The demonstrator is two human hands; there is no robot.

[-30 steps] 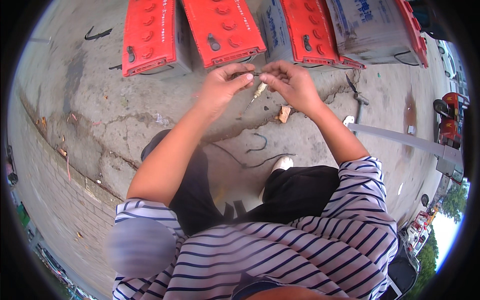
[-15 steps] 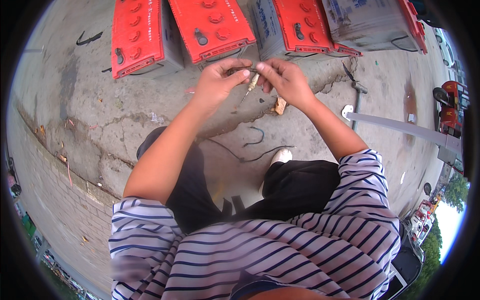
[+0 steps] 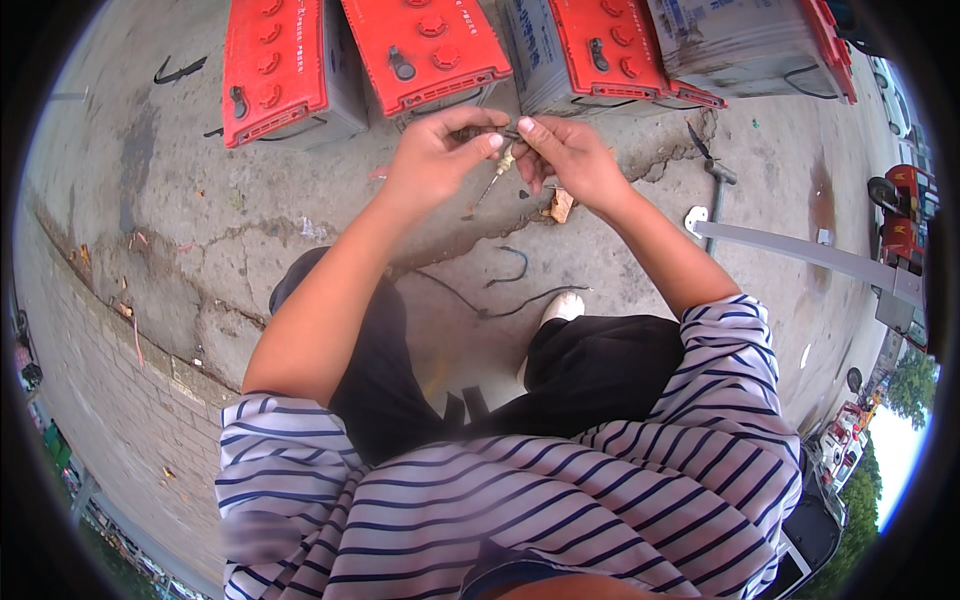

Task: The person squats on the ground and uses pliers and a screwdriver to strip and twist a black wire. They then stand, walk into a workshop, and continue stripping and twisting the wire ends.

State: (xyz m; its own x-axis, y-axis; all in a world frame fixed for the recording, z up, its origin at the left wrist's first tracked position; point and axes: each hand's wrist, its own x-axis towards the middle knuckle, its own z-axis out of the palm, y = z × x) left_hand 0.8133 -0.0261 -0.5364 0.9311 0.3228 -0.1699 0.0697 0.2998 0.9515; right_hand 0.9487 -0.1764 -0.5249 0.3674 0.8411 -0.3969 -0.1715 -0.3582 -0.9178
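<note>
My left hand (image 3: 440, 155) and my right hand (image 3: 575, 160) meet in front of the batteries, fingertips nearly touching. Both are closed in a pinch on a small, dark, thin piece (image 3: 511, 133) stretched between them; it is too small to name. Just below the fingers shows a screwdriver (image 3: 497, 175) with a pale handle and thin shaft, its upper end hidden by my right hand. Nearest to my hands are a red-topped battery (image 3: 430, 55) at centre left and another red-topped battery (image 3: 605, 50) at centre right, both with grey cases.
Another red-topped battery (image 3: 275, 70) stands at left, and a grey battery (image 3: 745, 50) at far right. A hammer (image 3: 717, 185), a brownish chunk (image 3: 560, 206) and dark cable pieces (image 3: 485, 312) lie on cracked concrete. A metal bar (image 3: 800, 250) reaches in from the right.
Both hands stay together with the small dark piece pinched between them. The fingers of my right hand have shifted slightly downward. The batteries and ground appear a little higher in the view.
</note>
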